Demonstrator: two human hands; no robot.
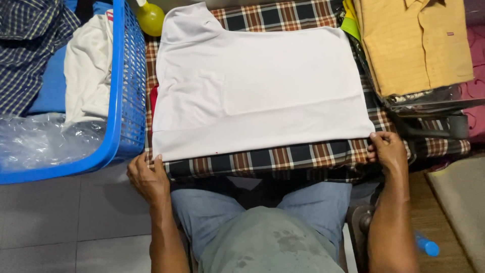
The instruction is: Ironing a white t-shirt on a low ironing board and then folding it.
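White garment [257, 91] is laid flat on the plaid-covered board [283, 156] | near corners are pinched, 1 by the left hand [147, 177], 1 by the right hand [388, 150] | 1 sleeve appears folded in; further folds judged outstanding | blue basket [126, 101] beside, folded yellow shirt [414, 45] stacked right

Grey floor tiles [60, 217] lie at the left, wooden boards [429, 222] at the right with a beige mat [462, 202] over them. A plaid cloth [283, 156] covers what seems a low table. Light is soft and even.
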